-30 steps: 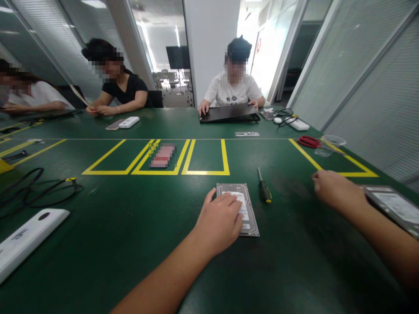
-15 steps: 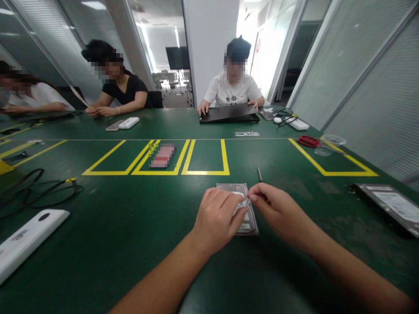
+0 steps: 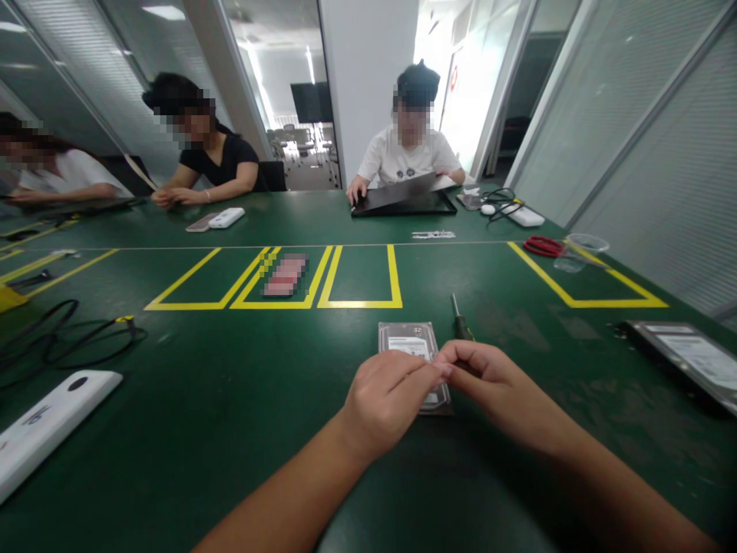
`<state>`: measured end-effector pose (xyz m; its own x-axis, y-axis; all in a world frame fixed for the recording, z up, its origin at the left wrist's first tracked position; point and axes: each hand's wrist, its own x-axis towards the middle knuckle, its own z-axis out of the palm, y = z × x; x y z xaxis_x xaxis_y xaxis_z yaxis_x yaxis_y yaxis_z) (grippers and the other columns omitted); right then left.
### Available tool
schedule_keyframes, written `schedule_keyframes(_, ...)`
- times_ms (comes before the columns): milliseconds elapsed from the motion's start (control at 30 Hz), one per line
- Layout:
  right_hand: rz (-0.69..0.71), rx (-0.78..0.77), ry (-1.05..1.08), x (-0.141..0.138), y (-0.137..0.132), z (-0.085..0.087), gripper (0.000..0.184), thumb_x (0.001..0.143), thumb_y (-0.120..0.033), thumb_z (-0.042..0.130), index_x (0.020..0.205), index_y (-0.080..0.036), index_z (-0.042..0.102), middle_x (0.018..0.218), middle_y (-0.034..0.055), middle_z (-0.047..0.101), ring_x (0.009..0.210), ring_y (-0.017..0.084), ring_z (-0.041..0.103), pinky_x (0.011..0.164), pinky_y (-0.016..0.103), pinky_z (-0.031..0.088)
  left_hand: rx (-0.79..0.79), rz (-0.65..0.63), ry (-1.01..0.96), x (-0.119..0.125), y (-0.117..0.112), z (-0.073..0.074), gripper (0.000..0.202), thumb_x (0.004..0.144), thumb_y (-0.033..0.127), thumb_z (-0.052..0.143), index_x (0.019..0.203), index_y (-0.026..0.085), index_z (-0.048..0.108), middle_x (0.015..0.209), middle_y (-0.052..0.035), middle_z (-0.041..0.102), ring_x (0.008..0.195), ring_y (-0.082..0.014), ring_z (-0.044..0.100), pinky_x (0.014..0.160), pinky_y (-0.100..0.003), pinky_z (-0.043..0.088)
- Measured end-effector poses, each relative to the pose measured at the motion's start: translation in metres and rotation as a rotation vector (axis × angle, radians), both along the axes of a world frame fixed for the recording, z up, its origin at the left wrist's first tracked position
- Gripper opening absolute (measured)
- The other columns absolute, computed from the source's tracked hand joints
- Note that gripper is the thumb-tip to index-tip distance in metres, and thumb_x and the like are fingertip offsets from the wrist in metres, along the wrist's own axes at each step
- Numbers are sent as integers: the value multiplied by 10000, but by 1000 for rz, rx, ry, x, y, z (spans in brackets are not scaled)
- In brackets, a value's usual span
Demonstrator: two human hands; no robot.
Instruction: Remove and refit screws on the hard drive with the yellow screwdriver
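A silver hard drive with a white label lies flat on the green table in front of me, partly covered by my hands. My left hand is over its lower left part, thumb and forefinger pinched together. My right hand comes in from the right, and its pinched fingertips meet the left ones above the drive's right edge. Whatever is between the fingertips is too small or hidden to make out. Just beyond my right hand lies a screwdriver, its metal shaft pointing away and its dark handle partly hidden.
Another hard drive lies at the right. A white power bank and black cables are at the left. Yellow tape marks areas ahead; a red cable coil sits far right. Across the table a person handles a dark panel.
My hands have come together, fingertips touching, and moved slightly nearer to me. More of the drive's label and the screwdriver's handle now show. The person opposite has tilted the panel up.
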<state>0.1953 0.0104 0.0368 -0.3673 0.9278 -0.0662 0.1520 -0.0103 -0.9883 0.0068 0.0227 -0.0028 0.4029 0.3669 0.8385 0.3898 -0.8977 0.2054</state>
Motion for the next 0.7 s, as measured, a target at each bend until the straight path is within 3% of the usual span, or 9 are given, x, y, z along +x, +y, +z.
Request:
schedule_keyframes(267,-3,-7,84,5,-2,-7,274,909,-418,626,837,-154,640,798,3,608,745,117,544,674,223,408,-36,19,-9,5,0,-5,202,900,91,635,1093,146,659,948,-59,702,850,-156,650,751,-290,547)
schedule_keyframes(400,-4,64,18,8,-4,-8,237,936,-387,579,938,-169,672,843,14,633,783,130,577,695,237,434,-102,53,-5,6,1,-4,177,929,108,584,1081,168,653,921,-51,681,840,-148,631,770,-286,540)
schedule_keyframes(500,-134,241,-144,14,1,-15,238,938,-385,560,975,-179,674,877,30,653,807,155,603,725,272,462,-158,87,-79,6,2,-2,125,935,111,560,1026,156,633,909,-51,668,844,-150,621,782,-287,526)
schedule_keyframes(600,-371,524,-492,23,10,-28,223,931,-341,535,956,-169,675,865,49,633,752,167,581,699,307,463,-215,136,-181,6,1,2,71,927,115,547,952,142,607,857,-39,650,793,-140,606,746,-281,505)
schedule_keyframes(700,-431,702,-782,31,20,-42,242,927,-304,522,1031,-148,675,958,87,618,847,206,583,771,354,486,-238,127,-182,6,-3,3,58,903,121,551,906,140,606,801,-28,631,728,-134,586,688,-276,489)
